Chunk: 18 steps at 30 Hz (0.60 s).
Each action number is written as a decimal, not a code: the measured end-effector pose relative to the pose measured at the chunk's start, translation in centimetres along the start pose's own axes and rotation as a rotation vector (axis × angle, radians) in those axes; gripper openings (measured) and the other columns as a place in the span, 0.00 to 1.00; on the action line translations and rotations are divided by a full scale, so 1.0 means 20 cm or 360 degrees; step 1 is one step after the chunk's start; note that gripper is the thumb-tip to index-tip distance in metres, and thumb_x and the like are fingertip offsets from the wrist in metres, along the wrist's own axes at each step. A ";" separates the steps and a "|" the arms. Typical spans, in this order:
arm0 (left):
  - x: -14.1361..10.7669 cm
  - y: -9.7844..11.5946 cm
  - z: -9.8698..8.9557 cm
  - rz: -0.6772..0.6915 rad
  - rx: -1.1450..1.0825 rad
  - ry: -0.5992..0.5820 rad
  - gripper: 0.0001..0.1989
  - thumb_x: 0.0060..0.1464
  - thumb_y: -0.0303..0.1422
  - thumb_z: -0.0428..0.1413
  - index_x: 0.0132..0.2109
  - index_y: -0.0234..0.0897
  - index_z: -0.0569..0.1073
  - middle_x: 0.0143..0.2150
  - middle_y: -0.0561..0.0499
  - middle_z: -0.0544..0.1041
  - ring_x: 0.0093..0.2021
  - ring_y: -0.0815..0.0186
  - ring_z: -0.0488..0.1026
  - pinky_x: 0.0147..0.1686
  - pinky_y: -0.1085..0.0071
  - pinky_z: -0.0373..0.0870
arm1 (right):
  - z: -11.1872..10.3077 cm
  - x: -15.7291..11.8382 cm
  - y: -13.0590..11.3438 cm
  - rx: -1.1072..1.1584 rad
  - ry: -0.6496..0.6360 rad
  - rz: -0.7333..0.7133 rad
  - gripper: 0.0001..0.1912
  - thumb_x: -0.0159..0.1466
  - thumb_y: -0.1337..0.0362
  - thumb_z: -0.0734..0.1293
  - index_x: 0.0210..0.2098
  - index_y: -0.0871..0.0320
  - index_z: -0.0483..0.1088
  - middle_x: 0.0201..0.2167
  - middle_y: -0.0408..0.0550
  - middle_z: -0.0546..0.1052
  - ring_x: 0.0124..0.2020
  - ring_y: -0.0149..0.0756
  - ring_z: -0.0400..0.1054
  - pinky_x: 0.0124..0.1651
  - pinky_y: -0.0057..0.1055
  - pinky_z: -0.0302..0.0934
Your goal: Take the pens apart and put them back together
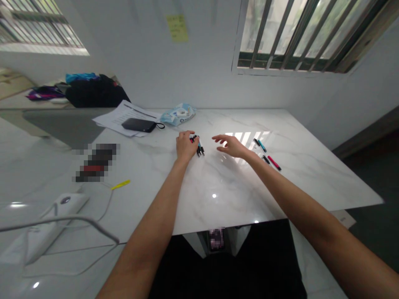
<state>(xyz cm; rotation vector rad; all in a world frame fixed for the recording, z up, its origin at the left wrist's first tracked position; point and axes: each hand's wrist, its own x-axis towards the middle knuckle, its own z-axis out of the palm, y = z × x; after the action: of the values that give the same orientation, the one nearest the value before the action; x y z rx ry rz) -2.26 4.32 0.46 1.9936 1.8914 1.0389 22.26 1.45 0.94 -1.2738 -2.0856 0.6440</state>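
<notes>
My left hand (pixel 187 146) rests on the white marble table top (pixel 224 195) and curls around a small bunch of black pens with coloured parts (pixel 198 146), whose tips stick out to the right of my fingers. My right hand (pixel 232 146) hovers just right of that bunch, fingers spread, holding nothing. Further right lie several loose pens: a teal one (pixel 262 145), a black one (pixel 266 159), and a pink-red one (pixel 274 162).
Papers (pixel 124 118) lie at the table's back left under a black power bank (pixel 139 124), beside a blue-white packet (pixel 178 113). A yellow pen (pixel 121 185), a pixelated object (pixel 96 162) and a white power strip (pixel 67 203) sit left. A dark bag (pixel 95 92) stands behind.
</notes>
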 end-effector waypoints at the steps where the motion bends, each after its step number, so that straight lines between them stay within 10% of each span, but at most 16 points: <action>1: 0.00 0.01 0.01 0.0009 -0.0009 -0.0007 0.14 0.66 0.35 0.61 0.57 0.41 0.79 0.61 0.39 0.77 0.64 0.47 0.74 0.70 0.54 0.66 | -0.09 -0.03 0.06 -0.0045 0.0041 -0.0005 0.30 0.66 0.71 0.72 0.67 0.56 0.76 0.57 0.55 0.84 0.52 0.42 0.79 0.52 0.37 0.73; 8: -0.02 0.04 0.06 0.0158 -0.0083 -0.0005 0.14 0.64 0.32 0.61 0.56 0.41 0.81 0.61 0.41 0.79 0.64 0.49 0.75 0.71 0.55 0.67 | -0.68 -0.26 0.54 -0.0678 0.0098 0.0155 0.41 0.56 0.68 0.74 0.70 0.55 0.72 0.61 0.56 0.83 0.52 0.54 0.80 0.66 0.56 0.68; 18: -0.04 0.05 0.10 0.0276 -0.0205 -0.0035 0.13 0.63 0.30 0.62 0.54 0.42 0.80 0.59 0.41 0.79 0.64 0.49 0.75 0.71 0.52 0.65 | -0.71 -0.33 0.72 -0.0495 -0.0126 0.0381 0.44 0.55 0.64 0.74 0.71 0.50 0.72 0.62 0.51 0.84 0.55 0.54 0.81 0.63 0.54 0.74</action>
<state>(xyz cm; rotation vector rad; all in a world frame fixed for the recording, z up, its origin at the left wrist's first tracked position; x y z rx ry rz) -0.22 4.12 -0.74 2.1141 1.6198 1.1457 43.51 2.90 -0.47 -1.7163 -2.1776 0.4893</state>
